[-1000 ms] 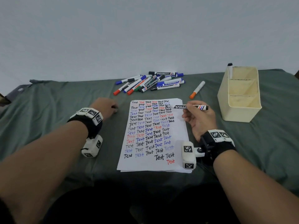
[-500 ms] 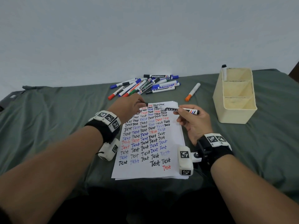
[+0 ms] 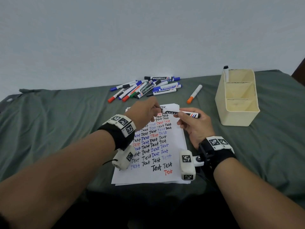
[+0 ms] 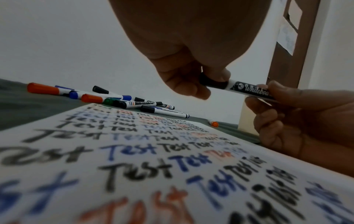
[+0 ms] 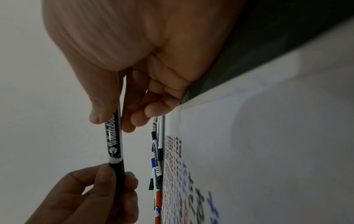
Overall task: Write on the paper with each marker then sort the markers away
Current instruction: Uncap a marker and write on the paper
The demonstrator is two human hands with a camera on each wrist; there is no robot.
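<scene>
Head view: above the far end of the paper (image 3: 153,156), the right hand (image 3: 196,124) gripped the black marker (image 3: 183,113) while the left hand (image 3: 145,113) pinched its cap. I judged it capping or uncapping; I could not tell which. The box (image 3: 237,113) stood right, with open tabletop (image 3: 49,129) left.

Left wrist view: the cap (image 4: 212,82) sat on the marker's end.

Right wrist view: both grips were closed.

A plain room in a home or small office, by the look of it, set up as a makeshift work table. A wrinkled grey-green cloth (image 3: 49,123) covers the surface, pushed right up against a bare white wall (image 3: 115,38). In the left wrist view a brown wooden door frame (image 4: 287,60) stands at the right, with sheets of paper stuck to it (image 4: 287,37). No machines, no shelves of stock in sight: just stationery.
</scene>
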